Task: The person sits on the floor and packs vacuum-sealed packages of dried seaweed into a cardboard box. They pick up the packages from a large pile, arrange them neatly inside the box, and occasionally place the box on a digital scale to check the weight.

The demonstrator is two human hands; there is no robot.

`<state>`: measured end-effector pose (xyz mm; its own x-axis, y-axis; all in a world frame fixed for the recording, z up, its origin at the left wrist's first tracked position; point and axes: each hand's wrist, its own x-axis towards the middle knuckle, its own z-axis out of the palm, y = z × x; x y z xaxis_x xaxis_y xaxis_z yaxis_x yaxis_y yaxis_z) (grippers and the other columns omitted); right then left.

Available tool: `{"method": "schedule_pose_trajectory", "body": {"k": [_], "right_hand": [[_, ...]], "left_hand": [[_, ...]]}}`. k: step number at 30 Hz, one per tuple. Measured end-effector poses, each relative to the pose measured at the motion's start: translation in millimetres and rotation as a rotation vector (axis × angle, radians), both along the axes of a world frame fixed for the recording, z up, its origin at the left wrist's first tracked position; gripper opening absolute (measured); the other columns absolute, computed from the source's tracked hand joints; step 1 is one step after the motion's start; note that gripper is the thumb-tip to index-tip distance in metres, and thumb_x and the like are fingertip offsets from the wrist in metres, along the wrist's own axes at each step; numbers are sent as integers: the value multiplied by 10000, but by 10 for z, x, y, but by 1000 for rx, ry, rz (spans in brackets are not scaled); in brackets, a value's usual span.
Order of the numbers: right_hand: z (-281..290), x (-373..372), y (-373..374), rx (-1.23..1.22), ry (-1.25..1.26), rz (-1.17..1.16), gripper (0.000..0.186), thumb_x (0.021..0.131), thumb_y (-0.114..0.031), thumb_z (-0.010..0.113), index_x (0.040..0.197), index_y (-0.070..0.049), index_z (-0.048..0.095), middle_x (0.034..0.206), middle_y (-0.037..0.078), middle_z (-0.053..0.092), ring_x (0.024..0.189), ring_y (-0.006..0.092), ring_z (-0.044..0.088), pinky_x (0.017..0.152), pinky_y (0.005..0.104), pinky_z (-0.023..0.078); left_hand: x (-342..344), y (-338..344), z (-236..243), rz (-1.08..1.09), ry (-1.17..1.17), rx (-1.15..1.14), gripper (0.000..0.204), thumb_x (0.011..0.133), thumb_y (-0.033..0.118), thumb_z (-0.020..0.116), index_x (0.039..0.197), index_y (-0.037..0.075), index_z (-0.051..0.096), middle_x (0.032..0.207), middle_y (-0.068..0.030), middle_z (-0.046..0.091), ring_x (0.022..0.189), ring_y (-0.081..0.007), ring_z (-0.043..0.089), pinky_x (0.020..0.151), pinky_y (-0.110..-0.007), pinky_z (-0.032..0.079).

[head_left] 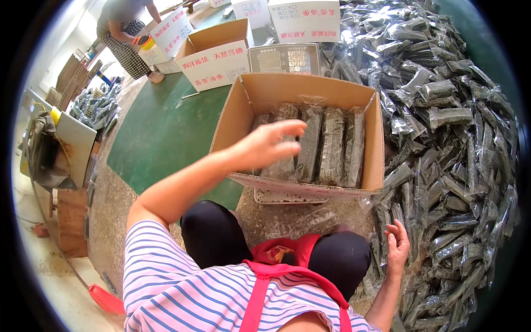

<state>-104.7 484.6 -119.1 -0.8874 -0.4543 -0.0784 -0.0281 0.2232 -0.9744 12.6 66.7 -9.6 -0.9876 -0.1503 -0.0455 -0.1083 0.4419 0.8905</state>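
Observation:
My left hand (270,146) hovers over a cardboard box (310,87), slightly blurred, its fingers apart and nothing in them. Inside the box, several clear-wrapped packs of dark, dried-looking material (332,145) stand side by side in a row; my hand hides part of the left ones. The box sits on a scale, whose platform (287,196) shows below its near side and whose keypad display (283,58) rises behind it. Over to the right, my right hand (396,248) is open and empty, fingers loosely spread, beside a large heap of similar wrapped packs (451,116).
Behind the scale stand an open white box (215,66) and a white carton panel (305,21). A green mat (166,135) covers floor to the left. Far left, another person (124,39) bends over a carton. Several packs (98,105) lie near a machine (72,138).

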Motion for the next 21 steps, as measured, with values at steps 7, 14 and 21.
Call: {"method": "schedule_pose_trajectory", "body": {"k": [7,14,21], "right_hand": [[-438,304,194,294,116,79,378,822,-17,563,1199,-40,546,982,92,645,885,161,611,805,288,482],[-807,715,504,385,134,175,293,803,-150,551,1051,2,588,932,160,647,857,257,628,776,339,465],[-1226,1003,696,373,-7,13,266,810,-181,556,1011,-15,610,901,177,639,829,311,616,736,369,465]], "left_hand": [[437,982,4,-451,352,-483,477,770,220,653,1198,56,519,1142,-134,552,1138,-293,480,1008,-446,328],[692,1208,18,-654,253,-417,455,799,224,619,1210,60,513,1138,-145,553,1149,-269,476,1035,-467,291],[988,1055,236,-576,206,-483,466,801,234,623,1220,67,507,1141,-148,552,1159,-273,470,1045,-476,273]]}}
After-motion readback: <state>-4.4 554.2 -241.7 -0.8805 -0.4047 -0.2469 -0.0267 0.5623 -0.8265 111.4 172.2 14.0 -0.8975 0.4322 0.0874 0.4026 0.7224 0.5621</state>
